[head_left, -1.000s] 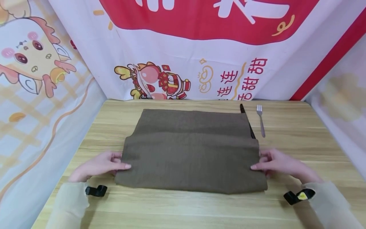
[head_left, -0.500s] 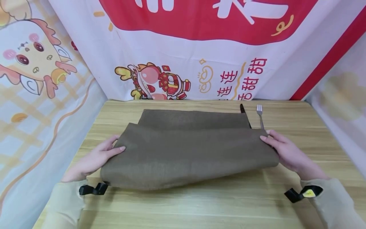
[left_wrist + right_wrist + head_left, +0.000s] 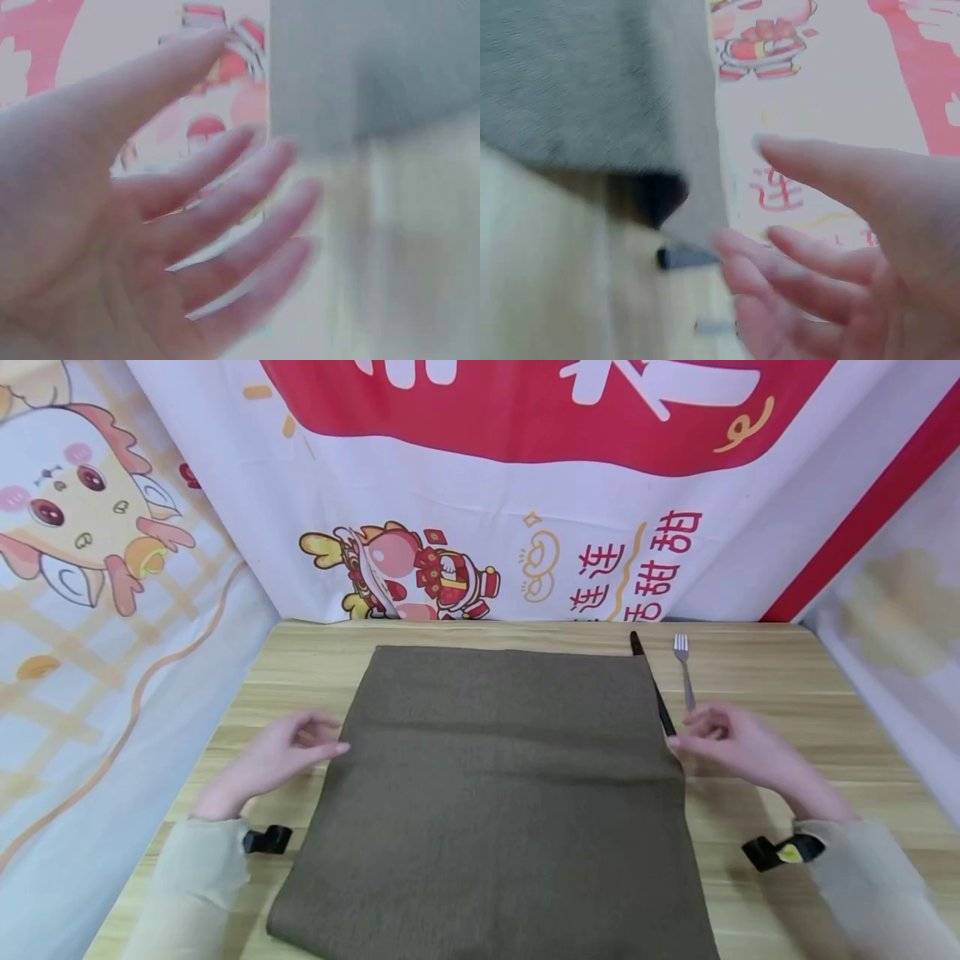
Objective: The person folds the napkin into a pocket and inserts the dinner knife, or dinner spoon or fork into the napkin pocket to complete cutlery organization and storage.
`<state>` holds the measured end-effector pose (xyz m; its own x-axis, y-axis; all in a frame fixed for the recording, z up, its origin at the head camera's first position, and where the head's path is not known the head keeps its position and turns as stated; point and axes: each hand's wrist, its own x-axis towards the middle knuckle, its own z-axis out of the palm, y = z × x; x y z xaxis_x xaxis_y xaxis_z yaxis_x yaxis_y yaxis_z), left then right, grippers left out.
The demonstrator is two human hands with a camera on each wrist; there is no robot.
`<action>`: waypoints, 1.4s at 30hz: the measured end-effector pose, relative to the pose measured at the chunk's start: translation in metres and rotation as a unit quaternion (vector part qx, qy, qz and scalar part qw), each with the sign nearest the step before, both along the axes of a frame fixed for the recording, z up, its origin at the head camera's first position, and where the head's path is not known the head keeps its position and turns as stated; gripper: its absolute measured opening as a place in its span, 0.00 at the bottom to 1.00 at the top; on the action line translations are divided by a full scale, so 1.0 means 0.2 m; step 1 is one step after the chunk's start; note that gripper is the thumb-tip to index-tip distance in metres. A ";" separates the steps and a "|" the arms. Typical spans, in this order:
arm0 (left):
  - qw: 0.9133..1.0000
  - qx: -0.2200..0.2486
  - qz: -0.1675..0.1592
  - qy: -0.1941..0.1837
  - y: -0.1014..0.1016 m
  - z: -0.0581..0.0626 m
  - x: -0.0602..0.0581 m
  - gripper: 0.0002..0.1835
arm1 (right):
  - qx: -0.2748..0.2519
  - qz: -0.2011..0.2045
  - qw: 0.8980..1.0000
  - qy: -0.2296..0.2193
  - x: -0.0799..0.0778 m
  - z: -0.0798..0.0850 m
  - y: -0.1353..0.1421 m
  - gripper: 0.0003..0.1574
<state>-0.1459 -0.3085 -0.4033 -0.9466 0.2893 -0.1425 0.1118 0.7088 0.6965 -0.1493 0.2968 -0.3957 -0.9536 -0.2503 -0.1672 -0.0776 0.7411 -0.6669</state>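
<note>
A brown cloth (image 3: pixel 510 810) lies spread over the wooden table, with soft creases running across its upper half. Its near edge runs out of the head view at the bottom. At the cloth's left edge is my left hand (image 3: pixel 288 752), its thumb tip right at the border; the left wrist view shows the fingers spread and nothing between them. My right hand (image 3: pixel 738 747) is by the opposite edge, thumb and fingers apart and holding nothing. Part of a long, thin black object (image 3: pixel 663 706) shows along the cloth's right side, the rest hidden under the fabric.
A silver fork (image 3: pixel 684 664) lies on the wooden table (image 3: pixel 757 668) beyond my right hand, its handle end close to my fingers. Printed fabric (image 3: pixel 480 485) hangs as a wall behind the table and at both sides.
The cloth was folded over and held by both hands; its front part has come down toward me and now lies unfolded. Both hands have let go of it.
</note>
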 end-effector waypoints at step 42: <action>0.975 -0.189 -0.101 -0.055 0.35 -0.06 -0.27 0.65 | 0.121 0.154 0.981 0.013 -0.42 -0.22 -0.44 0.70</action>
